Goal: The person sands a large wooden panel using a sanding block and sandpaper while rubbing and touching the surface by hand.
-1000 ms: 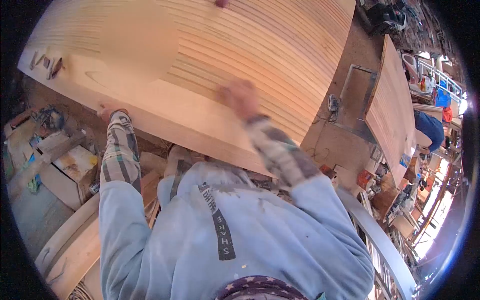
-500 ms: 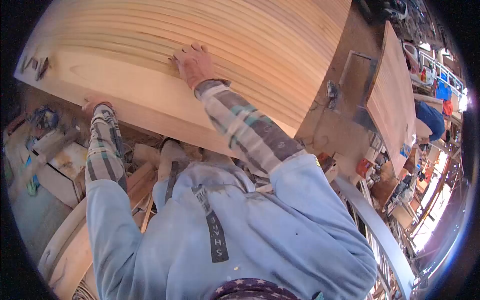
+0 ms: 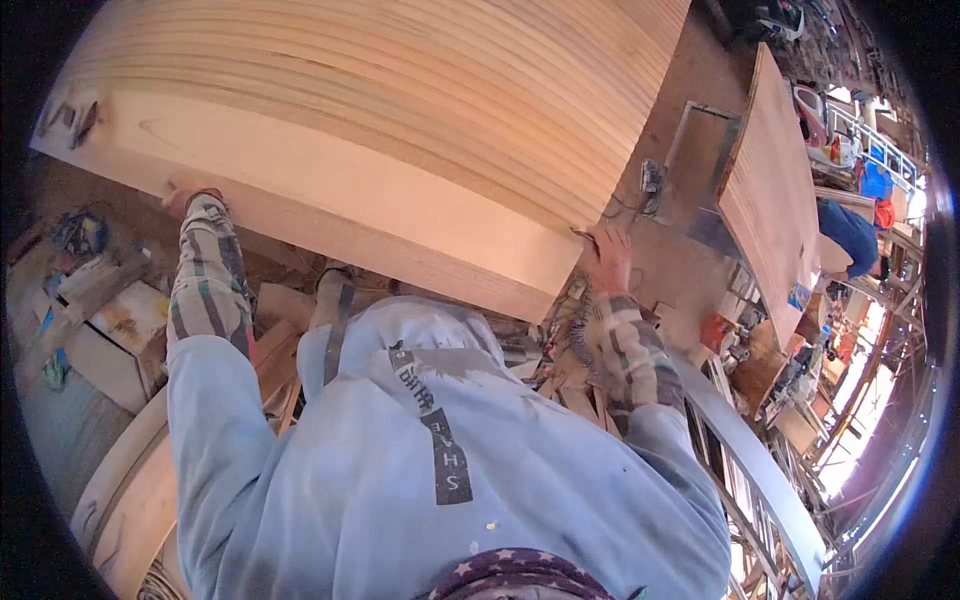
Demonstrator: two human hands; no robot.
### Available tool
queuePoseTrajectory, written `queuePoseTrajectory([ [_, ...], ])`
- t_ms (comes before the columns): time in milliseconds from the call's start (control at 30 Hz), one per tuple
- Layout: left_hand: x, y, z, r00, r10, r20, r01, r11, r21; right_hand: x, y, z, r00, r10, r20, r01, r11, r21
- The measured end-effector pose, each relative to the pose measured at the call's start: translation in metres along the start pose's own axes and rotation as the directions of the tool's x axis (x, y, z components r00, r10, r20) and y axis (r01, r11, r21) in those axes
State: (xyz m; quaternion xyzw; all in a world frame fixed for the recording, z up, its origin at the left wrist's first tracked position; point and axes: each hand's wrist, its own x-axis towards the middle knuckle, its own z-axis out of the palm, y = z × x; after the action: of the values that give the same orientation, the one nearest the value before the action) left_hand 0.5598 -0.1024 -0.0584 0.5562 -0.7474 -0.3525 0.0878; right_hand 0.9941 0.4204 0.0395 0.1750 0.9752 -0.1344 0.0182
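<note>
A large pale wooden panel (image 3: 330, 150) with striped grain fills the upper view, its smooth thick border facing me. My left hand (image 3: 188, 195) is closed over the near edge towards the left end, its fingers partly hidden. At the right end, my right hand (image 3: 608, 262) holds the panel's side edge near the close corner, with the thumb side over the top surface and the other fingers along the edge. Small dark pieces (image 3: 80, 125) sit on the panel's far-left corner; their kind is unclear.
Another wooden panel (image 3: 770, 200) leans at the right, beside a cluttered area with a blue cloth-like item (image 3: 850, 238). A long pale metal strip (image 3: 750, 465) runs down at the right. Wood offcuts (image 3: 135, 320) and scraps lie on the floor at the left.
My right hand has moved from the panel's top surface right and towards me to its right end. The left hand stays on the near edge.
</note>
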Motion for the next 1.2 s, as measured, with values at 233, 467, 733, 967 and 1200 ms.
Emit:
queuePoseTrajectory([
  [233,0.058,-0.033,0.037,0.999,0.045,-0.018,-0.043,0.994,0.096,0.073,-0.048,0.075,0.984,-0.178,-0.004,0.177,0.979,0.098],
  [467,-0.003,0.003,-0.005,0.996,0.032,-0.089,-0.019,0.99,0.141,0.219,-0.274,0.133,0.912,-0.339,-0.233,0.386,0.9,0.203],
  [733,0.008,0.0,0.009,0.998,-0.009,-0.056,0.017,0.99,0.143,0.035,-0.001,0.044,0.988,-0.151,0.016,0.152,0.988,-0.032],
  [967,0.027,-0.013,0.023,0.998,0.039,-0.041,-0.034,0.992,0.12,0.128,-0.141,0.11,0.914,-0.36,-0.185,0.396,0.889,0.231],
  [1200,0.032,-0.02,0.028,1.0,0.024,-0.014,-0.022,0.996,0.081,0.133,-0.141,0.103,0.901,-0.399,-0.17,0.419,0.902,0.103],
])
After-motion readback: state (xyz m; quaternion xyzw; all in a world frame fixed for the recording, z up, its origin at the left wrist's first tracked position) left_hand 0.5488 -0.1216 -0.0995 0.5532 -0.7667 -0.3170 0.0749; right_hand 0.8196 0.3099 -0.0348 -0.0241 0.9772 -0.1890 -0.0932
